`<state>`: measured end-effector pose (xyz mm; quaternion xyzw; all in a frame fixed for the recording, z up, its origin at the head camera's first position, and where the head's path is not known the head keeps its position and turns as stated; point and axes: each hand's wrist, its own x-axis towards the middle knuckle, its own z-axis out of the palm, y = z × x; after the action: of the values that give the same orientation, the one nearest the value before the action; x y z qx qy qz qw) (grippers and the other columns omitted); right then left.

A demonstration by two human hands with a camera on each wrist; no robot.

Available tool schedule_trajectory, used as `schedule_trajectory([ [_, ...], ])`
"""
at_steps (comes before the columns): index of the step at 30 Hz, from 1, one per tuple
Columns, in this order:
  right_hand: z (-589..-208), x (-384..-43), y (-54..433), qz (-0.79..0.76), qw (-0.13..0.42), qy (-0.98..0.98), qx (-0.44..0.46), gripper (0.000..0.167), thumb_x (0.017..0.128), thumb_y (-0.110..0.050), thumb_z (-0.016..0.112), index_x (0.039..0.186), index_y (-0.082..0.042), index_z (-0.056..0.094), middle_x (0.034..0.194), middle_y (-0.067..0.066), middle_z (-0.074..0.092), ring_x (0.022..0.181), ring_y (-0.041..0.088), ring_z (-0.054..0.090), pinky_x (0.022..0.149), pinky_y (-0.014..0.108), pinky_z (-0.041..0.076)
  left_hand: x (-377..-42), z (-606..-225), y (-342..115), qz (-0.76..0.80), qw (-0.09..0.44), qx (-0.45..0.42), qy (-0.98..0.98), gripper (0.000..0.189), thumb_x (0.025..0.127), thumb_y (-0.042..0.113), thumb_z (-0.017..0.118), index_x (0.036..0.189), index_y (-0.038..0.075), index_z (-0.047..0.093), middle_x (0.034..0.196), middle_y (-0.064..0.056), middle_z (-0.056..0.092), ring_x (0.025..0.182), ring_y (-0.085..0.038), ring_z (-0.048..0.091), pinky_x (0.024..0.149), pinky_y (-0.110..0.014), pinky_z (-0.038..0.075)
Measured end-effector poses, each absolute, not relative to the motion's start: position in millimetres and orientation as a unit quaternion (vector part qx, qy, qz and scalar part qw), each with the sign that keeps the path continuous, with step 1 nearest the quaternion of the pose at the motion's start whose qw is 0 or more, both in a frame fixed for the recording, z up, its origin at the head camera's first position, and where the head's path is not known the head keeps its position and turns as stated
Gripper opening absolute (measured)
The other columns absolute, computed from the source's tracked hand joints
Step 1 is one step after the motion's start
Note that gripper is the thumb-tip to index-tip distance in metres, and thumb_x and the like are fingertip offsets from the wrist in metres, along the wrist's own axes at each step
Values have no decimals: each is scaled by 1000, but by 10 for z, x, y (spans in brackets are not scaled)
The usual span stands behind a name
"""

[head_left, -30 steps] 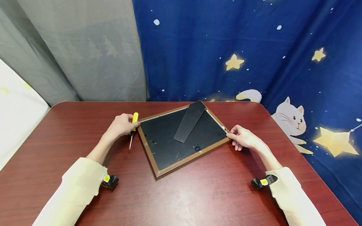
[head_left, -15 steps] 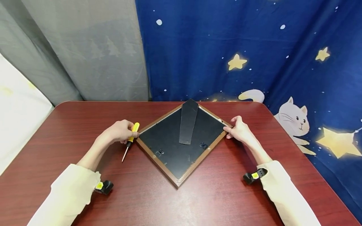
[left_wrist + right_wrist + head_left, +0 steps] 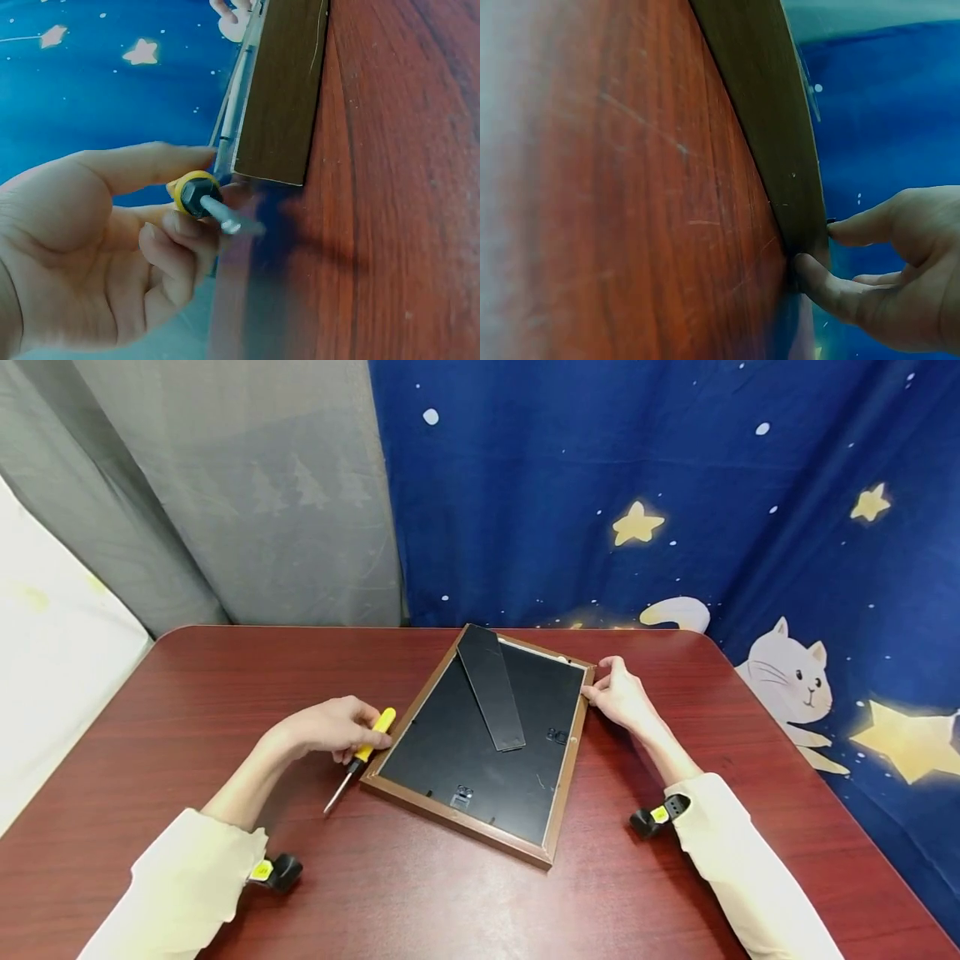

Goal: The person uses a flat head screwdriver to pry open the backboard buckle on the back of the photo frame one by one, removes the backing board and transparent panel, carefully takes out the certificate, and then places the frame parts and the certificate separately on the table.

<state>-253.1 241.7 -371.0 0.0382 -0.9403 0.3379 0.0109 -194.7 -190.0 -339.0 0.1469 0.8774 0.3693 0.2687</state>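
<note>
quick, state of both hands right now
Left hand: closed, holding the yellow-handled screwdriver, thumb at the picture frame's edge.
Right hand: closed, pinching the picture frame near a corner.

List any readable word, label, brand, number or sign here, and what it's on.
Readable text: none in any view.
Left yellow tag, on the black left wrist device: faint marks, too small to read.
Right yellow tag, on the black right wrist device: likewise too small.
Screwdriver, picture frame: no lettering visible.
Blue curtain: stars and a cat, no words seen.
</note>
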Motion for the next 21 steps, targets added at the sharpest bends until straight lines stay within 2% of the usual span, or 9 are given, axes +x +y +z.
schedule_trajectory([
  [3,-3670,-2432,2403,340,-14,-939,40,49,96,-16,66,130,11,43,93,18,73,85,29,72,95,47,45,-2033,-3406,-1855,370,237,131,888,25,96,25,69,87,3,61,66,-4,53,54,-14,54,54,-29,48],
  [6,-3629,-2307,2374,352,-45,-934,48,42,97,-17,66,122,12,49,87,15,74,76,22,74,91,40,51,-2141,-3423,-1805,366,220,121,896,25,97,25,68,89,2,62,67,-5,55,55,-15,55,55,-30,50],
  [9,-3596,-2190,2322,379,-86,-920,57,36,97,-16,66,114,11,49,79,12,72,65,17,72,76,34,59,-2250,-3447,-1742,356,214,123,901,24,97,25,67,89,2,62,68,-6,55,55,-14,55,55,-29,51],
  [13,-3581,-2085,2255,404,-136,-902,69,38,97,-14,67,113,10,43,70,11,69,53,17,67,58,31,59,-2360,-3483,-1671,341,212,134,906,22,97,22,66,89,2,61,66,-5,53,53,-13,55,54,-27,51],
  [16,-3588,-2060,2228,392,-138,-905,85,39,97,-12,67,113,10,39,66,10,68,50,18,65,54,31,58,-2393,-3498,-1642,339,215,144,904,21,97,20,65,86,2,59,64,-3,50,52,-13,54,52,-26,49],
  [21,-3639,-2145,2209,347,-99,-928,93,40,99,-14,65,121,10,41,67,7,66,50,17,63,56,31,56,-2345,-3509,-1604,340,230,150,900,24,96,19,66,80,5,57,59,-3,51,48,-13,52,50,-26,46],
])
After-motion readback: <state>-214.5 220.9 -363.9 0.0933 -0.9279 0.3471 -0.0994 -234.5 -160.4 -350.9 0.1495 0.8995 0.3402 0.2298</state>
